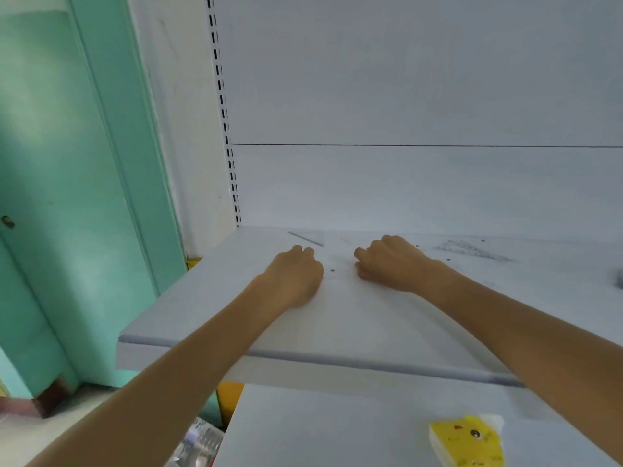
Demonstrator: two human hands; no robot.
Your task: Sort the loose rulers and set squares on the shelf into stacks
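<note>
The left hand (pixel 296 274) and right hand (pixel 391 262) rest on the shelf (pixel 337 332) with fingers (pixel 305 251) curled; any grip cannot be told. A clear set square (pixel 308 238) lies at the left hand's twelve o'clock, and clear rulers (pixel 468 250) at the right hand's three o'clock.

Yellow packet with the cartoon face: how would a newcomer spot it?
Find the white upper shelf jutting out mid-picture. Below its front edge lies a lower shelf; at its right sits the yellow packet, the only bright, face-printed thing there.
</note>
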